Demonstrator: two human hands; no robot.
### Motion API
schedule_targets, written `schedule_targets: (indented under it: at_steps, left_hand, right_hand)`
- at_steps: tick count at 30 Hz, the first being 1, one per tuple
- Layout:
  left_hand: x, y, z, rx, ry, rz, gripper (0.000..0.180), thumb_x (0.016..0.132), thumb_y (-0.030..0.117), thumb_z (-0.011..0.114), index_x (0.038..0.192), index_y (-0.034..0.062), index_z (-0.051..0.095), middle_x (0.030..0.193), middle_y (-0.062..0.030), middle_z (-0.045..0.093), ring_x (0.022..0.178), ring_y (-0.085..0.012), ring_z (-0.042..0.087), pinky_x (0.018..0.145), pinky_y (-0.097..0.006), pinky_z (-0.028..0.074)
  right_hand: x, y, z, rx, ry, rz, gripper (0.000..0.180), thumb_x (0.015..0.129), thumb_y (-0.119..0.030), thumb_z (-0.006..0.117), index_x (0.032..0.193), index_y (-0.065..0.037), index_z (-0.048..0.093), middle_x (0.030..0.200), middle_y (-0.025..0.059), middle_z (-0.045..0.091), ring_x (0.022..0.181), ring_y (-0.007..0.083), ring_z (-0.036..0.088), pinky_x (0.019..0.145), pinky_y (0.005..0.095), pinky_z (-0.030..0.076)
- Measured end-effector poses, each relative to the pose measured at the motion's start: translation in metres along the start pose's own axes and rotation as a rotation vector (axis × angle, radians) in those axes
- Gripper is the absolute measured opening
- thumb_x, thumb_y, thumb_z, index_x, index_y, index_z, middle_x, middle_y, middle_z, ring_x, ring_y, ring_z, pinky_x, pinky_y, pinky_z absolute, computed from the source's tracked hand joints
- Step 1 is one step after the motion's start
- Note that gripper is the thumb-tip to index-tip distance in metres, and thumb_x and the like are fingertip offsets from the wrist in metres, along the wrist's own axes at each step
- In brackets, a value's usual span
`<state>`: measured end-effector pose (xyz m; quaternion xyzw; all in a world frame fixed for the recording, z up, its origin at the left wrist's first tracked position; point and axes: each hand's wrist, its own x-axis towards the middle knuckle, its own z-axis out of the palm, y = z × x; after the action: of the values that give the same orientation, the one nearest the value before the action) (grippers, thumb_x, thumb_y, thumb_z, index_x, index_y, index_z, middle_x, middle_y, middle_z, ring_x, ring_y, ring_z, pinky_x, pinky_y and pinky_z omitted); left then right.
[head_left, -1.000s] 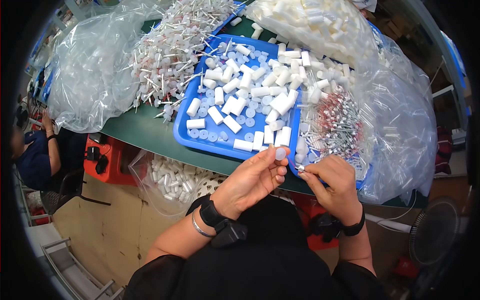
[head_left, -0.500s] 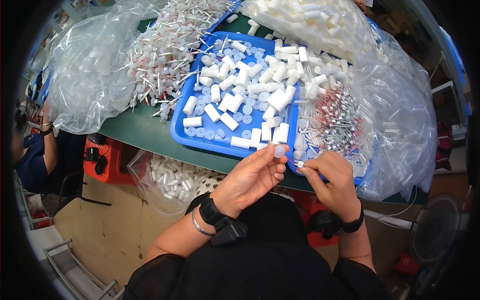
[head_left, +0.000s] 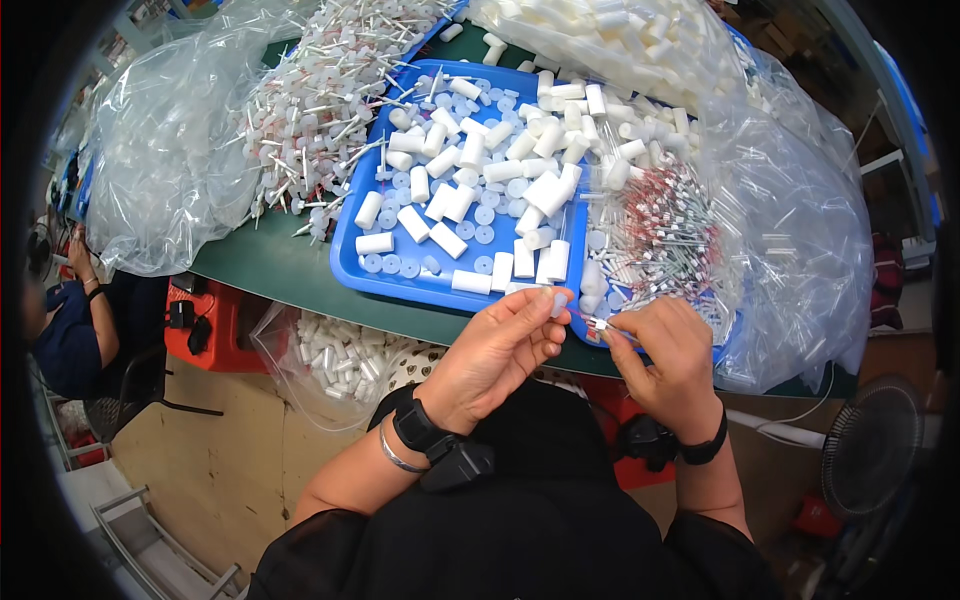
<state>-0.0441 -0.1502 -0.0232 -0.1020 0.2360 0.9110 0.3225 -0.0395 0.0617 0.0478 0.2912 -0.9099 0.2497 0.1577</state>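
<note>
Clear plastic sheeting billowed at the far left, a big bag (head_left: 165,150) slumped on the green table (head_left: 270,270), and beside it lay a heap of white stemmed fittings (head_left: 320,110). A co-worker's arm (head_left: 95,320) showed at the left edge, apart from my own hands.

Next came the blue tray (head_left: 350,240), strewn with short white plastic tubes (head_left: 445,205) and small round caps (head_left: 485,215). Below the table edge hung a bag of more white tubes (head_left: 335,360).

My left hand (head_left: 495,350) sat at the tray's near rim, fingers curled narrow, thumb and forefinger pinching a small pale cap (head_left: 556,300). Against the frames from a second earlier, it had hardly travelled; the pinch had only tightened and tipped a little toward the other hand.

My right hand (head_left: 670,360) was just beside it, nearly touching, fingers closed on a thin pin with a white tip (head_left: 603,324). That pin had come closer to the cap than half a second before, its tip now pointing at the left fingertips. I judged the two parts were being brought together for fitting, though I could not tell whether they already met.

Farther right lay the pile of thin red-banded pins (head_left: 670,235) in its clear bag (head_left: 800,250), and above it a bag of white tubes (head_left: 600,40).
</note>
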Motion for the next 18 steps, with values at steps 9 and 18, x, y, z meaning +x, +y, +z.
schedule_targets:
  at_steps: [9,18]
  left_hand:
    - [0.001,-0.015,0.009,0.023,-0.031,-0.027,0.031,0.105,0.023,0.060,0.126,0.0006,0.062,0.100,-0.0022,0.067,0.087,-0.0095,0.063,0.080,-0.025,0.053]
    - [0.004,-0.018,0.004,0.068,-0.021,-0.073,0.033,0.104,0.024,0.061,0.128,0.0001,0.062,0.095,-0.0020,0.067,0.082,-0.0097,0.063,0.077,-0.025,0.054]
  right_hand:
    - [-0.004,-0.008,0.013,-0.009,0.052,0.000,0.011,0.084,-0.005,0.076,0.089,-0.004,0.067,0.071,0.0067,0.063,0.059,0.0249,0.059,0.057,0.0382,0.042]
    - [-0.014,-0.009,0.030,0.098,0.035,0.146,0.009,0.092,-0.008,0.072,0.090,-0.002,0.066,0.068,0.0096,0.066,0.059,0.0234,0.065,0.056,0.0331,0.048]
